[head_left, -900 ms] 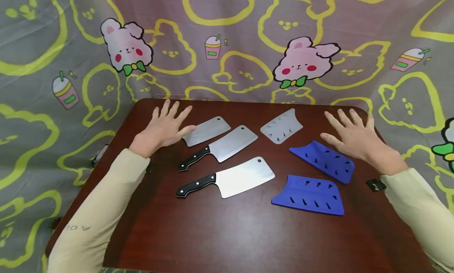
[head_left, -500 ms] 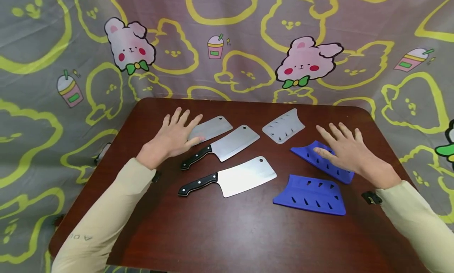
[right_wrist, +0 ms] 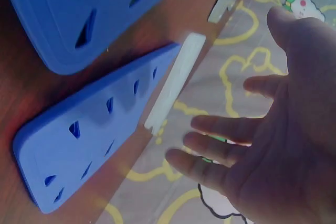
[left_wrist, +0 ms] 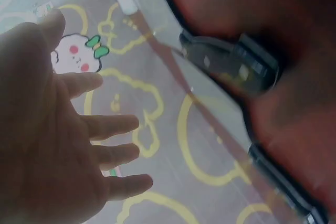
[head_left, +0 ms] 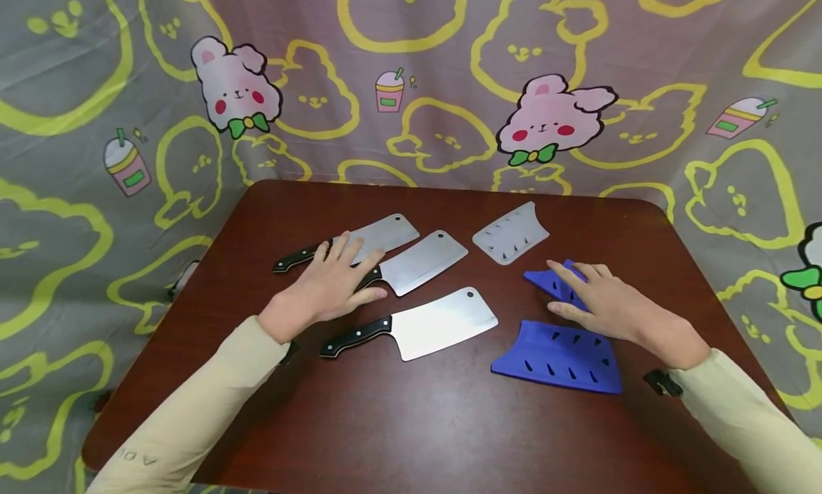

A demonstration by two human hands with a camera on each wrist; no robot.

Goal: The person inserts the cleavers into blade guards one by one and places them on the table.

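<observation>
at the left, the back knife [head_left: 385, 235] is lying on the table [head_left: 379, 437], its handle pointing left and slightly toward the person, its blade angling away to the right. the left hand [head_left: 321, 288] is hovering beside it, fingers spread and released, grasping nothing, and is hiding part of its handle and blade. the middle knife [head_left: 429, 262] is lying along much the same slant; its handle is passing partly out of sight behind the left fingers, so the left hand is clearly the nearer one. the front knife [head_left: 444, 323] is resting closer to the person, running the same way, its handle lying just nearer than the left thumb.

further right, the gray cover [head_left: 511, 233] is lying beyond the right fingertips, its long axis slanting away to the right. the back blue cover [head_left: 554, 280] is lying under the right hand [head_left: 610, 305], its long axis running from far left to near right. the front blue cover [head_left: 555, 358] is lying nearer the person, stretching almost crosswise. the right hand is hovering with fingers loosely extended, clasping nothing; the right wrist view is showing them apart from both blue covers.
</observation>
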